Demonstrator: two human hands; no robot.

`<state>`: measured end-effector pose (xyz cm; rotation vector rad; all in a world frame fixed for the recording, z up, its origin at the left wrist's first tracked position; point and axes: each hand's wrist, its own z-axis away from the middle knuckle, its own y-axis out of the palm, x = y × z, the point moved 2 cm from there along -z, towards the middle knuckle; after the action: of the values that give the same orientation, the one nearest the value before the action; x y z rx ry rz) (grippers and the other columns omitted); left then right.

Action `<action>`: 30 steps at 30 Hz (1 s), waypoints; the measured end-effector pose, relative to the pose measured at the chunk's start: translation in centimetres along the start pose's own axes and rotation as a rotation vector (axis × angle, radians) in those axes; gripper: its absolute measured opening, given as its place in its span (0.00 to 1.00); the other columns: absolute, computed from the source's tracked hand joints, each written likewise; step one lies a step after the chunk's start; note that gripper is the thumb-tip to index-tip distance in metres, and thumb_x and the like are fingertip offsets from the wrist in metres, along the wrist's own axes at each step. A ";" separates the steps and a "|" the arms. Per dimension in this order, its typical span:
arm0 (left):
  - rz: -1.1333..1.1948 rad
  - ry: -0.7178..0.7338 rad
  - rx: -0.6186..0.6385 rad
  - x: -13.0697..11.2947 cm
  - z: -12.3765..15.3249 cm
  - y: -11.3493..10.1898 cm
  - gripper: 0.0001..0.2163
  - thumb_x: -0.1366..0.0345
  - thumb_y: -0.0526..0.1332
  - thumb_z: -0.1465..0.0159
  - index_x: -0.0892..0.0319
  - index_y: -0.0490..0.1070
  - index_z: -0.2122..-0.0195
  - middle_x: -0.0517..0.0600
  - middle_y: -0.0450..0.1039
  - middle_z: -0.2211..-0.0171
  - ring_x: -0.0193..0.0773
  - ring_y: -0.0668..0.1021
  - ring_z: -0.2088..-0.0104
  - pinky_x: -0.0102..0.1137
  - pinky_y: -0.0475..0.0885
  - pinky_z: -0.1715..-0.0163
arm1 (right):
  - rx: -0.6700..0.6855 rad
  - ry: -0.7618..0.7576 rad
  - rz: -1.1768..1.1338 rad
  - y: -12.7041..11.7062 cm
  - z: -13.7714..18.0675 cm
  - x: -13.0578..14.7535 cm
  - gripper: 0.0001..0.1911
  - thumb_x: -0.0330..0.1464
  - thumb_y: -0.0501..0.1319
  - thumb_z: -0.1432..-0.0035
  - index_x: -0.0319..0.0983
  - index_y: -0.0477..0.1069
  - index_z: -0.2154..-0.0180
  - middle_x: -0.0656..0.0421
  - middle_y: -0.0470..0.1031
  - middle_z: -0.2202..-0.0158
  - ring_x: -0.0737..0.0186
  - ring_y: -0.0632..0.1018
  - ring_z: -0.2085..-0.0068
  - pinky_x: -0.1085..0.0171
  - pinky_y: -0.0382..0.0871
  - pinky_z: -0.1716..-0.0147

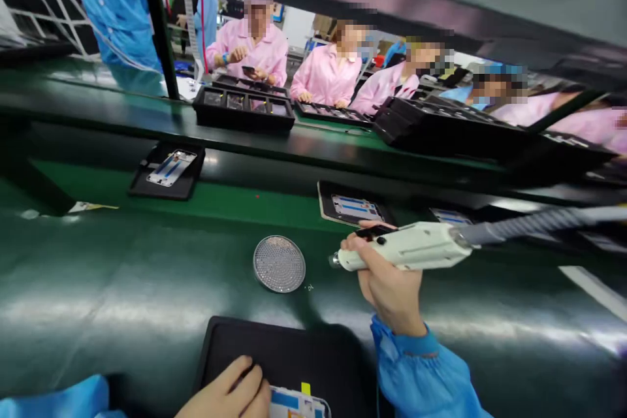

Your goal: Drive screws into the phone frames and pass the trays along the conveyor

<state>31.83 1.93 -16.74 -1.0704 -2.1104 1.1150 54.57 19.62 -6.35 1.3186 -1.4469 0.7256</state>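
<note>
My right hand (pixel 389 277) is wrapped around a pale electric screwdriver (pixel 416 247), its tip pointing left above the green bench. A grey ribbed hose runs from its back end to the right. At the bottom, my left hand (pixel 232 392) has bent fingers at the left edge of a phone frame (pixel 298 403) with blue strips and a yellow tab. The frame lies on a black mat (pixel 289 346) and is partly cut off by the picture edge. Between the hands and the belt sits a round dish (pixel 279 264) with a dotted, screw-plate-like surface.
Behind the bench, a green belt (pixel 235 202) carries black trays (pixel 165 186) with phone frames (pixel 357 208). A dark shelf (pixel 171 125) crosses above it, with stacked black trays (pixel 441 127). Several people in pink and blue work beyond. A dark beam (pixel 392 0) overhangs the top.
</note>
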 end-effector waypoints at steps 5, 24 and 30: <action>-0.003 0.060 0.108 1.8 -1.6 0.1 0.07 0.63 0.58 0.29 0.56 0.75 0.58 0.48 0.79 0.58 0.40 0.75 0.58 0.35 0.67 0.55 | 0.209 0.107 -0.030 5.2 1.4 -1.5 0.14 0.33 0.70 0.49 0.41 0.72 0.61 0.62 0.72 0.71 0.62 0.76 0.69 0.59 0.74 0.67; 0.154 -0.139 0.048 3.9 -3.0 -0.6 0.16 0.65 0.49 0.26 0.61 0.77 0.58 0.48 0.79 0.59 0.39 0.75 0.61 0.35 0.65 0.58 | 0.323 0.168 0.101 8.1 3.1 -5.3 0.11 0.32 0.68 0.45 0.41 0.71 0.60 0.61 0.73 0.69 0.62 0.76 0.67 0.56 0.75 0.63; 0.143 -0.123 0.077 3.7 -3.0 -0.5 0.14 0.64 0.51 0.27 0.61 0.77 0.58 0.49 0.79 0.59 0.41 0.75 0.60 0.36 0.65 0.58 | 0.327 0.162 0.094 8.5 3.2 -5.5 0.09 0.32 0.68 0.46 0.41 0.72 0.62 0.61 0.73 0.69 0.63 0.75 0.68 0.57 0.74 0.64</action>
<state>31.80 6.09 -14.39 -1.1582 -2.0921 1.3509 45.05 20.56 -10.82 1.4056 -1.3039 1.1419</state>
